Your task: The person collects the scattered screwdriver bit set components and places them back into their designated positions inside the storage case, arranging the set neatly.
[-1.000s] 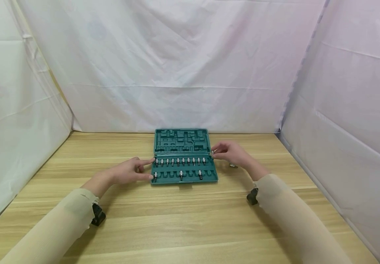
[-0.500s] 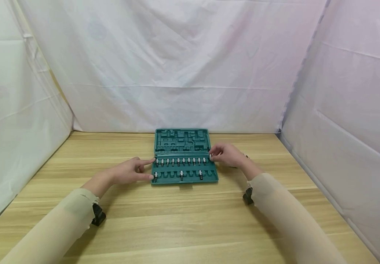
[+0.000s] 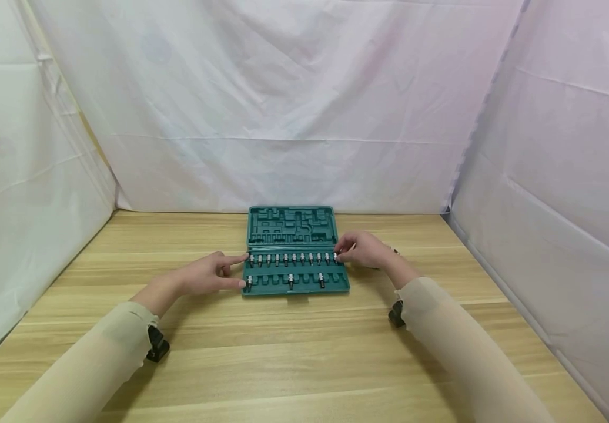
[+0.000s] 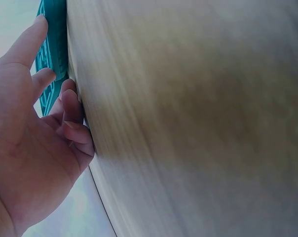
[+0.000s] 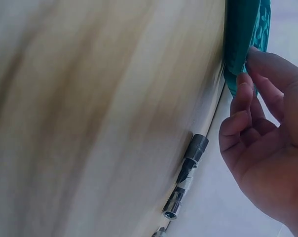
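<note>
A green socket case (image 3: 310, 270) lies unfolded on the table, its moulded lid (image 3: 291, 223) at the back. Bit sockets (image 3: 285, 259) fill most of the upper row; the lower row has three spaced bit sockets (image 3: 291, 281). My left hand (image 3: 201, 276) rests its extended index finger and thumb on the case's left edge, the other fingers folded in. At the right end of the upper row, my right hand (image 3: 365, 249) pinches a silver bit socket (image 3: 336, 257) between thumb and index finger. In the right wrist view the fingertips hide that bit socket.
Loose metal sockets (image 5: 173, 205) lie on the wooden table (image 3: 283, 352) beneath the right wrist, mostly hidden in the head view. White cloth (image 3: 283, 117) hangs behind and along both sides. A black wrist camera (image 3: 397, 314) sits under the right sleeve.
My right hand has moved left with the bit socket, from beside the case to the upper row's right end, and lowered it there. The left hand has stayed in place.
</note>
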Available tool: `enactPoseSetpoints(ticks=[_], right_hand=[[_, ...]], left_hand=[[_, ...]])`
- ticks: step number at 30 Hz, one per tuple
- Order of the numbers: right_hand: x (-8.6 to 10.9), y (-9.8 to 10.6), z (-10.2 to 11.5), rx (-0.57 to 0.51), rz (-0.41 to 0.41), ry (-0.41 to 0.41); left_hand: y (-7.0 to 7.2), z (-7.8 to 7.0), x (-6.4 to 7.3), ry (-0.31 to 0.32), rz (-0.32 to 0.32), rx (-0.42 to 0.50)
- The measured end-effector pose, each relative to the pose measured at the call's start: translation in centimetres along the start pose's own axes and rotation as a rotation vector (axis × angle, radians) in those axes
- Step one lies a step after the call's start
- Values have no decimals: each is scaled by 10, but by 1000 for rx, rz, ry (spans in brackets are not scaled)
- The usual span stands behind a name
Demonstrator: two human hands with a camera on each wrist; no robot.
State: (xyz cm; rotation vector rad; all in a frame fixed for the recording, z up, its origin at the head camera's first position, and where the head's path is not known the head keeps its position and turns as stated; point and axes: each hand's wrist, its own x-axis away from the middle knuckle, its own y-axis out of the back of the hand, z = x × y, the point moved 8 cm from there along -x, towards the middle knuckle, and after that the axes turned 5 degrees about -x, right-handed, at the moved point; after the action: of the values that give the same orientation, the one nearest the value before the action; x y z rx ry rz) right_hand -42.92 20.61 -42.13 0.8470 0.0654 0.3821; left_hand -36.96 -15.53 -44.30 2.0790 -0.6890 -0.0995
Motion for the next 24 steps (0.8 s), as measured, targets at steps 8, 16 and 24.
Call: enactPoseSetpoints(ticks=[8, 16, 24], right_hand=[[-2, -1, 2, 52, -10, 5], [-3, -2, 6, 70, -17, -21], [-2, -3, 5, 18, -16, -54]], left_hand=[[0, -3, 1, -8, 0, -1], [2, -3, 2, -6, -3, 14], [0, -1, 1, -4, 1, 3]])
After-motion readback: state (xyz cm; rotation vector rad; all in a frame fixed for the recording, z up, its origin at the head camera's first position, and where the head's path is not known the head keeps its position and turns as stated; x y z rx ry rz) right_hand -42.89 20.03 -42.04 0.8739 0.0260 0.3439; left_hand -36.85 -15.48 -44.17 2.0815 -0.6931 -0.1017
